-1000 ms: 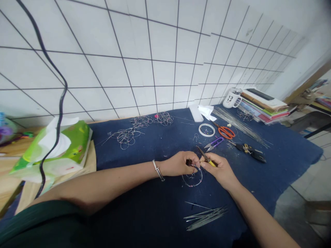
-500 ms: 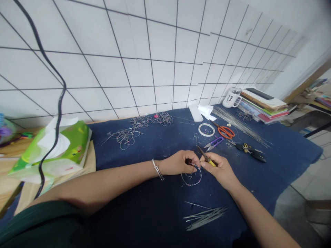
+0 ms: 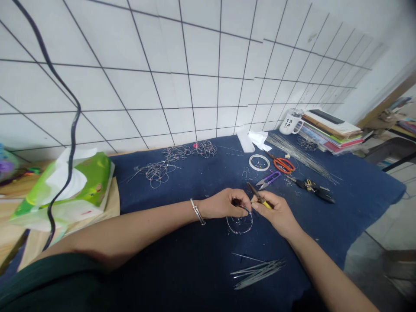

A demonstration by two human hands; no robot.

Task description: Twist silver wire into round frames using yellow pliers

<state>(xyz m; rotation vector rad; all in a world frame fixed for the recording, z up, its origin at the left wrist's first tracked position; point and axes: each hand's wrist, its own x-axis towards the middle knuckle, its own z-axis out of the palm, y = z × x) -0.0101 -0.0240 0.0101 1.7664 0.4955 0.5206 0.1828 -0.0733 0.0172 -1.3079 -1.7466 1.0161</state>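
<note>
My left hand [image 3: 227,203], a silver bangle on its wrist, pinches the upper edge of a thin wire ring [image 3: 239,232] strung with small pink and dark beads. The ring hangs just above the blue cloth. Close beside it, my right hand [image 3: 276,212] is closed around yellow-handled pliers [image 3: 260,197], whose dark metal end points up and to the left. The fingertips of both hands almost meet at the ring's upper right, and what lies between them is too small to make out. Below the hands lies a bundle of straight wires [image 3: 256,273].
Tangled beaded wire rings [image 3: 159,173] lie at the back left. Beyond my right hand are purple snips [image 3: 270,178], orange-handled scissors [image 3: 283,164], a round bead dish [image 3: 259,157], black pliers [image 3: 313,190] and long wires [image 3: 299,154]. A mug [image 3: 290,123] and a tissue pack [image 3: 94,173] flank the cloth.
Very little differs. The ring has shifted very slightly left in my left hand, and both hands keep their grip.
</note>
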